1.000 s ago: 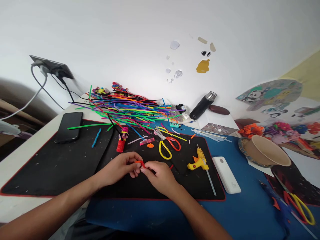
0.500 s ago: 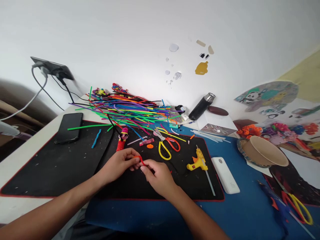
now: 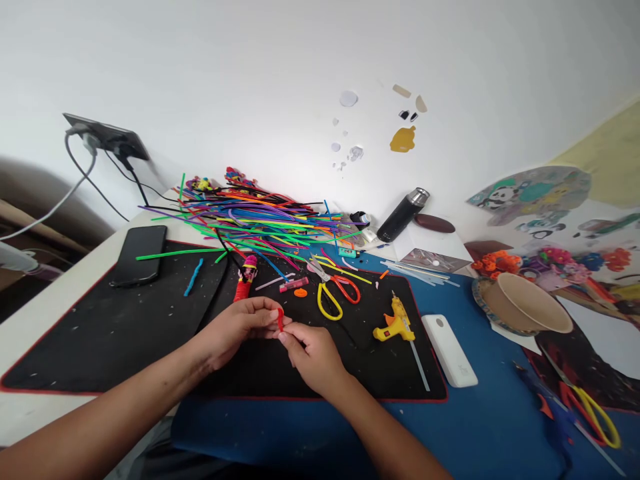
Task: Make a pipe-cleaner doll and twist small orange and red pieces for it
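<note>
1. Together, both hands meet over the black mat (image 3: 115,333) near the front edge of the table (image 3: 500,427) — the left hand (image 3: 235,330) and the right hand (image 3: 313,353) each pinch a short red strip (image 3: 281,319) between thumb and fingertips.
2. That red strip stands roughly upright between the two hands, bent over at its top, just above the mat.
3. Just behind the left hand lies a small red doll figure (image 3: 245,280), and beyond it a heap of coloured sticks (image 3: 250,220) spreads toward the wall.
4. Near the right hand, further back, lie scissors (image 3: 333,290) with one yellow and one red handle; to the right sits a yellow glue gun (image 3: 397,323) — and just beside it a white power bank (image 3: 449,350).
5. A black phone (image 3: 140,253) rests at the mat's far left corner.
</note>
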`<state>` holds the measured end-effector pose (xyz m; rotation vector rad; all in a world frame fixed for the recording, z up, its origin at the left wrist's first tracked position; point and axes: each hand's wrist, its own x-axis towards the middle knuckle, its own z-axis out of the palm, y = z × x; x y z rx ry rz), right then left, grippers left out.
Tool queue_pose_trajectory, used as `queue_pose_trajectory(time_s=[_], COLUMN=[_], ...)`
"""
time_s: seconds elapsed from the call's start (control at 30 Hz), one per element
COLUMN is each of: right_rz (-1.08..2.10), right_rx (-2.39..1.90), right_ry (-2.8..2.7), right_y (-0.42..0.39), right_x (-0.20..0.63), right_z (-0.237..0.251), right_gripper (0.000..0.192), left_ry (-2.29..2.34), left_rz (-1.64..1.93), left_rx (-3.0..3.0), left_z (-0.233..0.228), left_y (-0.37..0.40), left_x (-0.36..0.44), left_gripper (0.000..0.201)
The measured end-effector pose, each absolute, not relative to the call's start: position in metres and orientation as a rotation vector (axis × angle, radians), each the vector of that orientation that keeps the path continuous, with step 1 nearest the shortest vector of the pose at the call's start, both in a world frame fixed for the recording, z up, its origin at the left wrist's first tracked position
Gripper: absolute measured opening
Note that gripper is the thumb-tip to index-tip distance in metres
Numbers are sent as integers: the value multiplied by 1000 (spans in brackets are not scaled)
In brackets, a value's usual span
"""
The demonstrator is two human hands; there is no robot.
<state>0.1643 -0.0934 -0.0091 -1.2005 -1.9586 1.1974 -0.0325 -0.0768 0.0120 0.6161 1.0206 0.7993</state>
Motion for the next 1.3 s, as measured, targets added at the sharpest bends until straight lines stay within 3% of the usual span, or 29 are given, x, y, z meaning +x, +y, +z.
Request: queue_pose_trajectory(time_s=[0.37, 0.6, 0.8, 1.0, 1.3], right_rz=[1444, 1476, 1267, 1005, 1018], right_rx=[-1225, -1174, -1190, -1170, -1190], right_ry=[-1859, -2010, -2294, -2512, -2456], right_y=[-89, -83, -75, -70, -66], right_x=[166, 170, 170, 167, 166], right_z=[-7, -5, -1, 1, 9], right_gripper=[29, 23, 14, 13, 16], left_ry=[1112, 1056, 1211, 1269, 1382], left_rz=[722, 396, 209, 296, 459], left_rx=[849, 1107, 1495, 1614, 1551], left_z=[28, 46, 45, 33, 21], left_y=[-83, -85, -91, -95, -90], left_x=[-38, -47, -47, -42, -42], left_gripper=[31, 28, 19, 9, 10])
